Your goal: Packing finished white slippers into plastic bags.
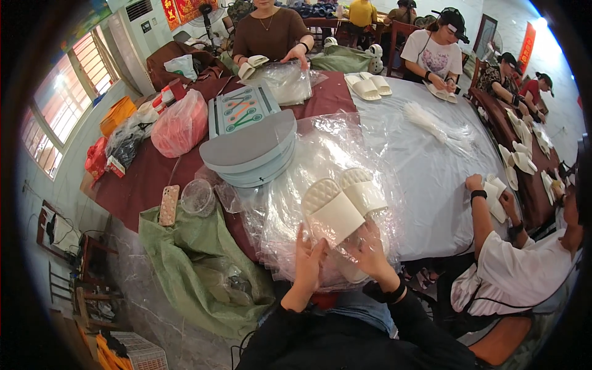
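A pair of cream slide slippers with quilted insoles is held over a pile of clear plastic bags [277, 228], toes pointing away from me. My left hand [310, 262] grips the lower left side of the left slipper [335, 217]. The right slipper [368, 196] is partly overlapped by the left one, and my right hand [372, 256] closes around its heel end. Some fingertips are hidden beneath the soles. Shiny film lies around and below the pair; I cannot tell whether it wraps them.
Beyond the bags stands a grey-blue folded box-like case [250, 154]. A pink bag [180, 126], a phone [169, 205] and a round clear tub [198, 197] lie to the left. Green sacking [197, 271] hangs off the near edge. Co-workers handle slippers [368, 86] around the table.
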A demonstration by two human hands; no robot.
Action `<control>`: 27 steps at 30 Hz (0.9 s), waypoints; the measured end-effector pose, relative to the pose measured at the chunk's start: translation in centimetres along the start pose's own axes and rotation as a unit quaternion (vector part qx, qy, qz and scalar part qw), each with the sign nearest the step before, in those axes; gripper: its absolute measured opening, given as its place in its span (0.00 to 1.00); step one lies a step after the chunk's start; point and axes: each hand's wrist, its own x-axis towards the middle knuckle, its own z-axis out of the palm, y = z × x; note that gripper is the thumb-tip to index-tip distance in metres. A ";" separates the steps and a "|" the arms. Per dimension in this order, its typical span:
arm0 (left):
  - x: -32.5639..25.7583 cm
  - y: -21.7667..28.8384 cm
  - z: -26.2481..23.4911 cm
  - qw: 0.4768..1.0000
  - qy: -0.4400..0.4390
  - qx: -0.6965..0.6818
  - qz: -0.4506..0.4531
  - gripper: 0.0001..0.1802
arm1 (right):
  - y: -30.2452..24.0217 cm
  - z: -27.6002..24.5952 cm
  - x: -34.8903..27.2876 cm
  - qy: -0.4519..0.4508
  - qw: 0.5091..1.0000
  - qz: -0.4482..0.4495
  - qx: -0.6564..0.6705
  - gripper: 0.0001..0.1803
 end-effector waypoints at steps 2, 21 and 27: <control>0.4 0.0 -0.8 0.974 -0.081 -0.040 -0.207 0.23 | 1.0 0.9 -0.8 0.015 1.000 -0.015 -0.003 0.23; 1.0 3.3 -0.9 0.959 -0.130 -0.160 -0.197 0.13 | -4.7 -3.8 -2.1 -0.220 0.962 0.144 0.069 0.29; 1.8 4.5 -1.5 0.945 -0.173 -0.204 -0.187 0.17 | -4.7 -5.2 -1.9 0.091 0.956 -0.249 -0.129 0.52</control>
